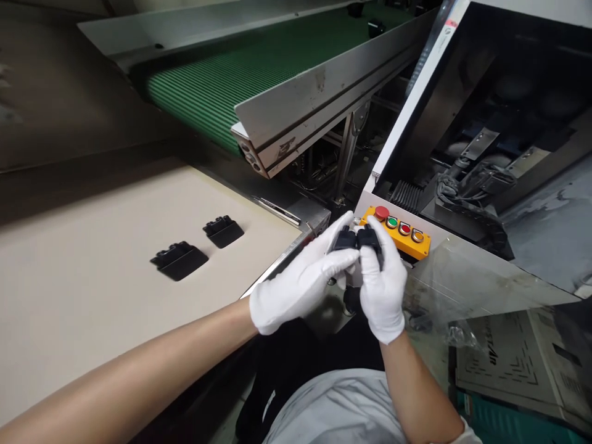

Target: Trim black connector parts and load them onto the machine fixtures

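Both hands wear white gloves and are close together in front of the yellow button box. My left hand (312,271) is closed on a small black part (345,239), with the thumb across its lower side. Beside it, my right hand (383,277) grips a second black part (369,239). The two parts are side by side; whether they touch is hard to tell. On the pale tabletop (92,271) to the left lie two similar black parts, one nearer (181,261) and one farther (224,232).
A green ribbed conveyor (208,86) with metal side rails runs across the back, carrying black pieces (376,27) at its far end. The yellow button box (400,231) sits on the edge of an open machine (499,135). A cardboard box (522,364) stands lower right.
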The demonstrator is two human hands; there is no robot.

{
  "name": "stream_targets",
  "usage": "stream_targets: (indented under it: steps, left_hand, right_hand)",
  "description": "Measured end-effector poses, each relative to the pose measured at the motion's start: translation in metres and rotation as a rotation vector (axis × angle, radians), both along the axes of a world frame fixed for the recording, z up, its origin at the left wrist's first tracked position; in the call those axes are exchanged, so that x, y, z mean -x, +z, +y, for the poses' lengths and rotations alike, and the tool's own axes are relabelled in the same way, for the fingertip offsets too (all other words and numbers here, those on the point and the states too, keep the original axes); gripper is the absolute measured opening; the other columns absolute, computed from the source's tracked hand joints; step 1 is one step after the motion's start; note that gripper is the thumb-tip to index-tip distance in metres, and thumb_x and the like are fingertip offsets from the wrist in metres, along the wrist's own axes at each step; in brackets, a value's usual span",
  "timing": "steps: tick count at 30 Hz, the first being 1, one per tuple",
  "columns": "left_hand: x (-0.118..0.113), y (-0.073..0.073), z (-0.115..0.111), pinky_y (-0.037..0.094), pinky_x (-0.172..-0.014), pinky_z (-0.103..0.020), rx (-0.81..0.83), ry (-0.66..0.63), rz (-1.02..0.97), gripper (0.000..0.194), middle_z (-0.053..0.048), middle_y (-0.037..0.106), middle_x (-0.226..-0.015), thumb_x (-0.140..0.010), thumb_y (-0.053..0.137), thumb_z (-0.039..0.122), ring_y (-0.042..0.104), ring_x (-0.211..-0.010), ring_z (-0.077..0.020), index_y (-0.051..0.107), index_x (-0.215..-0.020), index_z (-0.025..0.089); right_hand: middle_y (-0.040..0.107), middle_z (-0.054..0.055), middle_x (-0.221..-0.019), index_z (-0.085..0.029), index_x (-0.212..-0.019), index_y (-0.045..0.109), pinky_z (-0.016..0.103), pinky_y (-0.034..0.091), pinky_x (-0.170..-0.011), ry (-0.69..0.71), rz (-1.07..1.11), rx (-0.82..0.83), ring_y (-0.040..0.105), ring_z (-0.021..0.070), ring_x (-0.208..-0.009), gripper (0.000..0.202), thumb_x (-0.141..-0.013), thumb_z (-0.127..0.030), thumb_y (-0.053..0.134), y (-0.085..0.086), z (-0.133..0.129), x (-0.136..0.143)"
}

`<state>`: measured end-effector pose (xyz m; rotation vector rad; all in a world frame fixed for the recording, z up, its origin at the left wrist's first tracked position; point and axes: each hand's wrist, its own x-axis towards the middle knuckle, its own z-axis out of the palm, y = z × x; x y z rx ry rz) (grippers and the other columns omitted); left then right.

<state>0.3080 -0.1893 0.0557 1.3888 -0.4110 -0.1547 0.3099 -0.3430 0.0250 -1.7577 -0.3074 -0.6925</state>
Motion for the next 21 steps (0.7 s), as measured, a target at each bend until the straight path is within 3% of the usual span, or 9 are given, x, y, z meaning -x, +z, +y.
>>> stream_targets:
  steps: [3,6,9,12,16,21]
  left_hand:
    - [0.006,0.006,0.004,0.059,-0.096,-0.041,-0.165,-0.008,-0.253,0.06,-0.011,0.068,-0.129,-0.102,0.061,0.038,0.069,-0.103,-0.0247,0.046,-0.159,0.028]
    - [0.014,0.015,0.003,0.046,-0.119,-0.04,-0.18,0.098,-0.457,0.059,-0.004,0.058,-0.151,-0.096,0.072,0.026,0.057,-0.135,-0.027,0.056,-0.151,0.034]
    - [0.018,0.018,-0.001,0.048,-0.118,-0.036,-0.084,0.196,-0.5,0.067,-0.002,0.061,-0.148,-0.085,0.083,0.018,0.06,-0.133,-0.0255,0.06,-0.146,0.034]
    - [0.02,0.017,-0.003,0.051,-0.115,-0.032,-0.051,0.257,-0.48,0.061,-0.002,0.067,-0.139,-0.08,0.086,0.015,0.064,-0.128,-0.0236,0.068,-0.136,0.03]
    - [0.019,0.018,-0.006,0.055,-0.106,-0.023,0.001,0.233,-0.337,0.051,-0.001,0.071,-0.126,-0.074,0.09,0.015,0.067,-0.12,-0.0198,0.073,-0.12,0.028]
    - [0.018,0.012,-0.01,0.057,-0.098,-0.02,0.1,0.142,-0.15,0.047,0.0,0.069,-0.126,-0.079,0.087,0.015,0.068,-0.114,-0.0173,0.072,-0.121,0.028]
  right_hand:
    - [0.074,0.004,-0.13,-0.027,-0.127,0.07,0.038,0.058,-0.109,0.066,-0.023,-0.194,0.069,0.0207,-0.123,0.035,-0.093,-0.028,0.072,0.012,-0.012,0.006]
    - [0.074,0.002,-0.124,-0.03,-0.127,0.069,0.036,0.06,-0.106,0.184,0.004,-0.334,0.071,0.019,-0.116,0.044,-0.085,-0.024,0.08,0.021,-0.022,0.015]
    - [0.074,-0.001,-0.119,-0.034,-0.131,0.066,0.036,0.061,-0.103,0.264,0.043,-0.4,0.072,0.0171,-0.108,0.054,-0.081,-0.02,0.083,0.023,-0.026,0.021]
    - [0.073,-0.002,-0.118,-0.035,-0.13,0.066,0.037,0.061,-0.102,0.279,0.044,-0.427,0.07,0.0165,-0.105,0.055,-0.08,-0.019,0.084,0.022,-0.026,0.024]
    - [0.074,-0.002,-0.12,-0.036,-0.129,0.066,0.033,0.061,-0.102,0.273,0.014,-0.425,0.071,0.0156,-0.108,0.053,-0.082,-0.018,0.083,0.021,-0.024,0.023]
    - [0.075,0.0,-0.119,-0.032,-0.127,0.066,0.036,0.059,-0.106,0.25,-0.049,-0.403,0.071,0.0175,-0.11,0.046,-0.085,-0.024,0.082,0.018,-0.024,0.02]
